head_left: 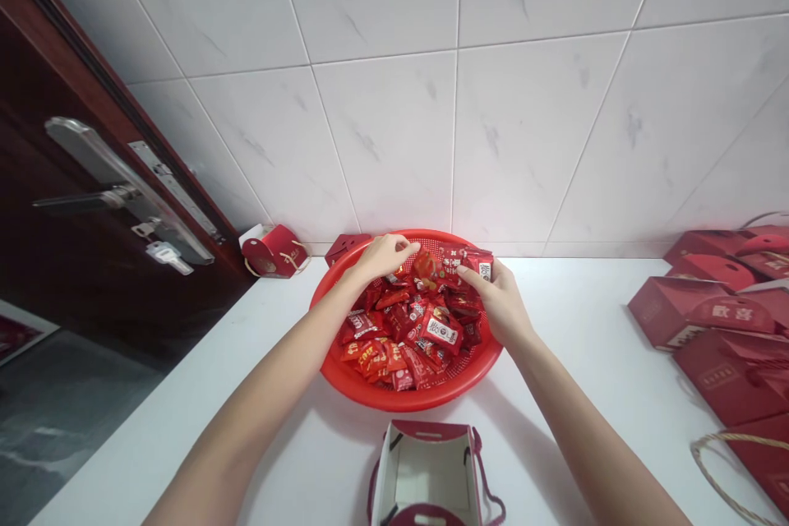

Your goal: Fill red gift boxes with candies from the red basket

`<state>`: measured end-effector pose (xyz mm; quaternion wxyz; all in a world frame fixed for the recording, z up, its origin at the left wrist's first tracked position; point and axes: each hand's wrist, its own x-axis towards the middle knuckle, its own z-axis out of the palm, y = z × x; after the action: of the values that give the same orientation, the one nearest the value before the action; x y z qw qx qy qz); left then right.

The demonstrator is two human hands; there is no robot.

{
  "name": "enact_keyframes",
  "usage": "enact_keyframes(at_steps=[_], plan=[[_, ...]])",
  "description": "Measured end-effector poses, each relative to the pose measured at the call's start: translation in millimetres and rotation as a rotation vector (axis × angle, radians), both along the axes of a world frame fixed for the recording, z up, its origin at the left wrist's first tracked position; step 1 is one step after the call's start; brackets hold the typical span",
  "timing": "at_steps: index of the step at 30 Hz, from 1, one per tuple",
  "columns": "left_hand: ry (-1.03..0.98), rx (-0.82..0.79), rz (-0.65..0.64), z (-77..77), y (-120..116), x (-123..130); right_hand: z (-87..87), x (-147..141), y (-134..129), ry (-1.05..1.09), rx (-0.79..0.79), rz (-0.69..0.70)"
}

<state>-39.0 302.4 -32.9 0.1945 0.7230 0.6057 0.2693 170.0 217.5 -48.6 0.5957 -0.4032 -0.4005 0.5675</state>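
Observation:
A red plastic basket (403, 400) holds a heap of small red-wrapped candies (394, 329), some with white labels and some with yellow print. At its far left side, my left hand (385, 255) reaches in, fingertips closed at the edge of an orange-red candy packet (425, 265). Over the right rim, my right hand (502, 304) grips red candy packets (477, 263) between thumb and fingers; one shows a white label. In front of the basket stands an open dark red gift box (425, 468) with a pale inside, bare as far as it shows, and cord handles.
Several dark red gift boxes (721, 370) with rope handles crowd the right of the white table (573, 394). A small red box (274, 251) stands at the back left, another (346, 246) behind the basket. A tiled wall (382, 140) closes the back; a door with keys (166, 251) is left.

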Motion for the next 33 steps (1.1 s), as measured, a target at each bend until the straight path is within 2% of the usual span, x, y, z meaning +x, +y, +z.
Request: enact_keyframes(at_steps=[2,5,7,11,15,22,26,29,31,33], plan=[[0.163,-0.098,-0.029,0.5,-1,-8,0.2,0,0,-0.001,0.003,-0.020],[0.352,-0.352,-0.181,-3.3,-2,-16,0.1,0,1,-0.003,0.015,-0.029],[0.400,-0.398,-0.216,-7.3,-2,-16,-0.2,0,1,-0.003,0.026,-0.024],[0.346,-0.334,-0.207,-8.9,-2,-15,-0.2,0,1,-0.004,0.038,-0.013],[0.247,-0.251,-0.202,-0.3,-2,-17,0.4,0,-1,-0.006,0.027,-0.002],[-0.096,-0.151,-0.167,9.7,-6,-16,-1.0,0,0,-0.001,0.038,-0.004],[0.024,-0.026,-0.046,11.6,-8,-16,-1.6,0,1,0.005,0.033,-0.013],[0.099,0.001,-0.004,12.6,-9,-15,-1.6,0,1,0.004,0.032,-0.031],[0.117,0.014,-0.038,12.2,-8,-15,-1.6,0,1,0.006,0.031,-0.039],[0.096,-0.053,-0.159,9.8,-8,-12,-1.6,0,2,0.006,0.031,-0.043]])
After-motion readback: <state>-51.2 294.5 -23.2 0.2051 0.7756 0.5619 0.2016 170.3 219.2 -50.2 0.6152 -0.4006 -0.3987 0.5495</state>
